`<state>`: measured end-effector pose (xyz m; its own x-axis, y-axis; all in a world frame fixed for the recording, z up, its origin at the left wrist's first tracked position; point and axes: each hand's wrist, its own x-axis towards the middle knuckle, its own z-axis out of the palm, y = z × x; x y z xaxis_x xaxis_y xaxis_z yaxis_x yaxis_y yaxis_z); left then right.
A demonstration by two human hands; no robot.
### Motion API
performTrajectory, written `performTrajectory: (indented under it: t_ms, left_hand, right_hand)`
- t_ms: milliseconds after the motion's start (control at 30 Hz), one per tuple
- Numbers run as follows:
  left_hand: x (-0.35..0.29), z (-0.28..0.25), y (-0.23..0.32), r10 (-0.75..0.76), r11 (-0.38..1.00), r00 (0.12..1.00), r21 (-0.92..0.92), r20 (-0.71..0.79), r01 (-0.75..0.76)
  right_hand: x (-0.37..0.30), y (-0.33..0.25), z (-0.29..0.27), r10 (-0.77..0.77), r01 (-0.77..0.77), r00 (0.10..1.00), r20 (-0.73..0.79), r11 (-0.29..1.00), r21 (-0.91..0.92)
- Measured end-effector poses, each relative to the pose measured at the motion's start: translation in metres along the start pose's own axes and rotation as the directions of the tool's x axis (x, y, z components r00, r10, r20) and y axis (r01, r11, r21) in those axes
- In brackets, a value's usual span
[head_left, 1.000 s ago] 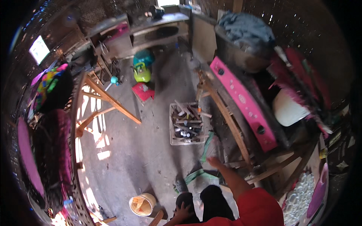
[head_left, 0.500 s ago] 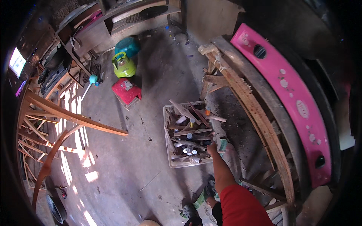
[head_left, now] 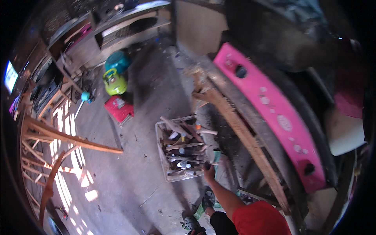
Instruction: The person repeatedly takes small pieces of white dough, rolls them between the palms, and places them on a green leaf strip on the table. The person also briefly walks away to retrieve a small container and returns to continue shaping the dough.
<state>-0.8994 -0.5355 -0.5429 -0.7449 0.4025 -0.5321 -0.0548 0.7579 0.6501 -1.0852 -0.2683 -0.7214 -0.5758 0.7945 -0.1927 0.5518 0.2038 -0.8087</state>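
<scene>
My right hand [head_left: 209, 171] is at the near right side of a pale plastic crate [head_left: 160, 154]. Its fingers are closed around a small dark object [head_left: 206, 165], too blurred to name. Wood pieces [head_left: 184, 146] fill the crate, some jutting over its rim. Among them lie small bottles: one with an orange cap [head_left: 198, 127], one with a yellowish band [head_left: 183, 137], and several white ones [head_left: 182, 165]. I cannot make out my left hand.
My feet in dark clogs [head_left: 209, 197] stand near the crate. Rough wooden beams [head_left: 239, 129] and a pink flowered panel [head_left: 270, 113] line the right. A green gas cylinder [head_left: 115, 83], a teal basin [head_left: 117, 61] and a red cushion [head_left: 118, 108] sit far left; a wooden frame [head_left: 74, 137] stands left.
My right hand has drawn back from inside the crate to its near right edge, now with a dark object in it. The whole view has shifted and tilted.
</scene>
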Motion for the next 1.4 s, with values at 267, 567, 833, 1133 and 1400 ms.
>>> performTrajectory:
  t_ms: [267, 567, 833, 1133, 1400]
  left_hand:
    - [-0.060, -0.015, 0.126, 0.346, 0.929, 0.850, -0.019, 0.397, -0.370]
    - [-0.219, 0.054, 0.263, 0.389, 0.760, 0.375, -0.063, 0.842, -0.647]
    - [-0.430, 0.223, 0.285, 0.146, 0.676, -0.018, -0.114, 0.989, -0.728]
    - [-0.608, 0.360, 0.354, 0.078, 0.680, -0.176, -0.181, 0.981, -0.710]
    - [-0.681, 0.409, 0.501, 0.343, 0.825, -0.095, -0.347, 0.935, -0.446]
  right_hand:
    - [-0.299, -0.046, -0.281, 0.098, -0.035, 0.889, 0.447, 0.989, -0.147]
    - [-0.505, -0.018, -0.513, 0.254, -0.229, 0.919, 0.303, 0.967, -0.116]
    - [-0.662, 0.044, -0.646, 0.356, -0.335, 0.934, -0.013, 0.890, 0.309]
    - [-0.784, 0.078, -0.896, 0.512, -0.479, 0.859, -0.001, 0.805, 0.350]
    - [-0.849, 0.184, -1.126, 0.522, -0.053, 0.670, -0.528, 0.743, 0.667]
